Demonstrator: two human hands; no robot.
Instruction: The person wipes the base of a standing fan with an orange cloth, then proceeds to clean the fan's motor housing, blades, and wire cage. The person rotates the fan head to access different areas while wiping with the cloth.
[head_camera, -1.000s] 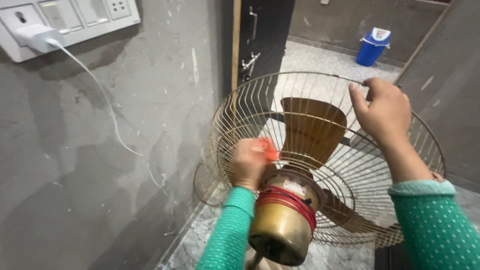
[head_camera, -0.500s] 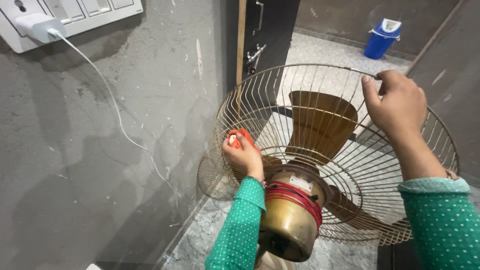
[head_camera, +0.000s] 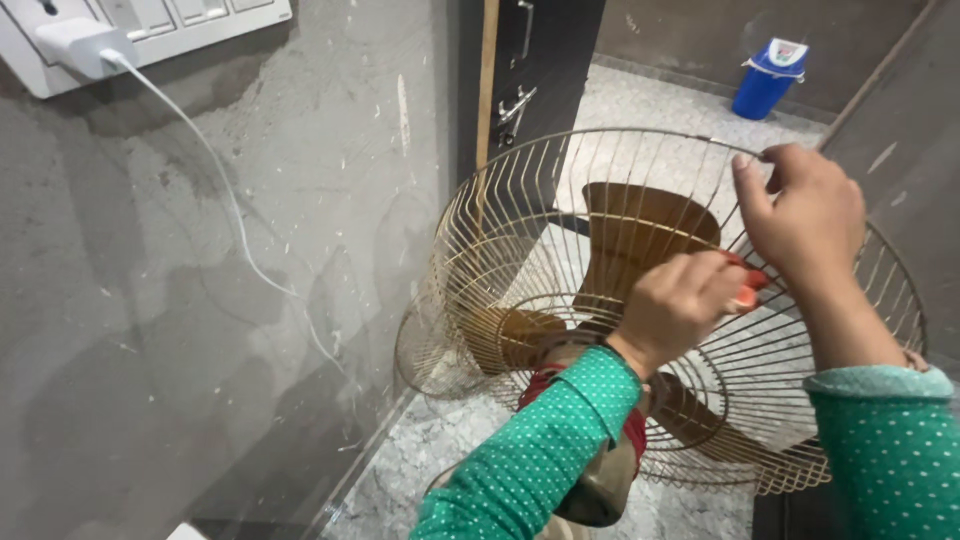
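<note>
Left hand (head_camera: 680, 305) is closed around a small red-orange object (head_camera: 748, 288), only its tip showing past the fingers, and presses it against the rear wire guard (head_camera: 520, 250) of the fan, right of the blade hub. Half a second ago this hand was low on the left of the guard, near the motor; now it sits higher and further right, just beside the right hand. Right hand (head_camera: 805, 215) pinches the top rim wire of the guard, fingers curled narrow around it, same grip spot as before. The guard stands tilted, facing away, with the brown blades (head_camera: 640, 230) behind the wires and the brass-coloured motor housing (head_camera: 600, 480) with its red band low in the view, partly hidden by the left green dotted sleeve (head_camera: 540, 450). Camera sits closer than before. White charger (head_camera: 80, 48) is plugged into the switch board (head_camera: 170, 25) at upper left, its cable (head_camera: 230, 200) hanging down the grey wall. Blue bin (head_camera: 770, 75) stands on the floor far back.
</note>
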